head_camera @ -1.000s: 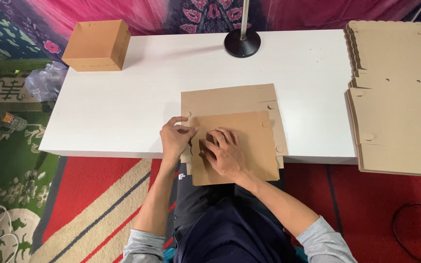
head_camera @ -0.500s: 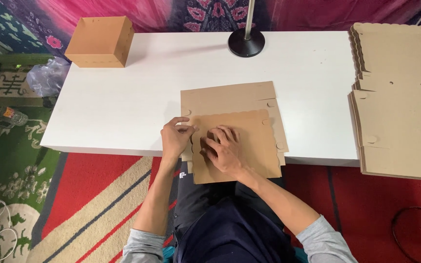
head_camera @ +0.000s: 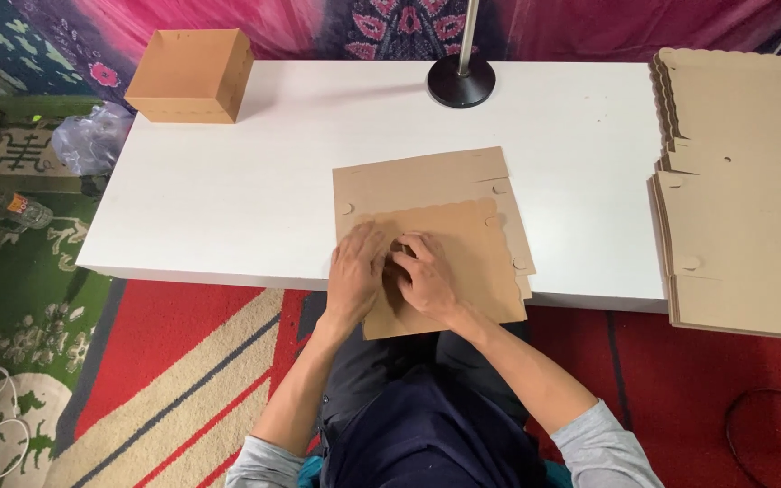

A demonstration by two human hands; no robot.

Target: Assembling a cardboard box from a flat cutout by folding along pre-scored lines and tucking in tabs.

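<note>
A flat brown cardboard sheet with a scalloped fold lies at the near edge of the white table and overhangs it toward me. My left hand presses flat on the sheet's left part, fingers spread. My right hand rests beside it, fingers curled against the cardboard, touching the left hand. Whether either hand grips anything is hidden by the fingers.
A folded brown cardboard box stands at the table's far left corner. A black lamp base with a pole sits at the back middle. A tall stack of flat cardboard sheets fills the right end. Patterned rugs cover the floor.
My left hand has shifted from the sheet's left edge onto its surface, closer to the right hand. The sheet stays in place.
</note>
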